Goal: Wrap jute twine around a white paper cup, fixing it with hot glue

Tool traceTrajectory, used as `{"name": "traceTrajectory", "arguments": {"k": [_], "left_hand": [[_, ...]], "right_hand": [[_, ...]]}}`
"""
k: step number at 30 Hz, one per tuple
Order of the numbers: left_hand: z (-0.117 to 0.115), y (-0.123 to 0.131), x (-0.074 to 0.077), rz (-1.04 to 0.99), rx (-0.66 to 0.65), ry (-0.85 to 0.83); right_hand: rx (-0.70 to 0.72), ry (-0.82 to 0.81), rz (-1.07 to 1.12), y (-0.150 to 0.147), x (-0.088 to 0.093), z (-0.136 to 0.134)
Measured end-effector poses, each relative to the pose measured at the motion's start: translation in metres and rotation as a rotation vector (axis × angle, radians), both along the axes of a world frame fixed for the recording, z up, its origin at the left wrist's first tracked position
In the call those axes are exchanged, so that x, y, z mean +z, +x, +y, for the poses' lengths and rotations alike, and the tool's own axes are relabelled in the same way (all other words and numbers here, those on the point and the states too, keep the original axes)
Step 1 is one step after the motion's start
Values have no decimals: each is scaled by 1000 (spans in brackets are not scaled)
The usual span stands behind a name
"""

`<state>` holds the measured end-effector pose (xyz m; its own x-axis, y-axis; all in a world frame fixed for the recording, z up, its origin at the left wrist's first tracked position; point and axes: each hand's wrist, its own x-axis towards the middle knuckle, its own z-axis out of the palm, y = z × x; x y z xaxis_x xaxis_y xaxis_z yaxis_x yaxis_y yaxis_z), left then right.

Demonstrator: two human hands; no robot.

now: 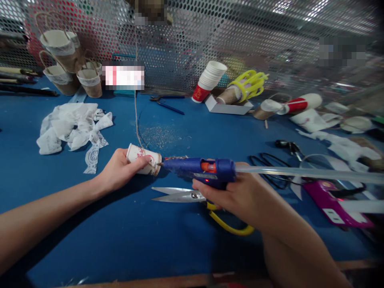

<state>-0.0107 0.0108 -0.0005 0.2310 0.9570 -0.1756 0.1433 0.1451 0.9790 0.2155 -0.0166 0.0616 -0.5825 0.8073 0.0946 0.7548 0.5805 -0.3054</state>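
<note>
My left hand (124,166) grips a small white paper cup (141,154) with a red print, tipped on its side. A thin twine (136,116) comes down from above to the cup. In my right hand (231,192) is a blue hot glue gun (195,168), its red light lit and a long clear glue stick (300,172) running out of its back. The gun's nozzle points left and meets, or nearly meets, the cup's end. Beneath the gun lie scissors (183,196) with yellow handles, blades parted. The fingers of my right hand are partly hidden by the gun.
White lace strips (72,126) lie left on the blue table (120,244). Covered cups with twine handles (90,82) stand behind them. Pliers (169,104), a stack of paper cups (210,80), a black cord (270,176) and a purple item (333,204) also lie about. A perforated metal panel (192,40) rises behind.
</note>
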Motion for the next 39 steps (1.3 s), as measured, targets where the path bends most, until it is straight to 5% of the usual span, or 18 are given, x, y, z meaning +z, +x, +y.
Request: {"name": "traceTrajectory", "arguments": {"k": [13,21,28,34,39], "left_hand": [[1,-1,-2,12,-1,7],[0,0,-1,50,-21,54],[-3,0,-2,69,-48,116],[-5,-1,-3,72,-81,144],[-5,0,-3,74,-88,149]], "right_hand": [[-132,-112,47,-2,0,-4],[1,46,-15,0,-3,1],[-198,-30,89,-3,-5,1],[18,82,-60,-2,-6,11],[-23,42,-63,-2,-6,11]]}}
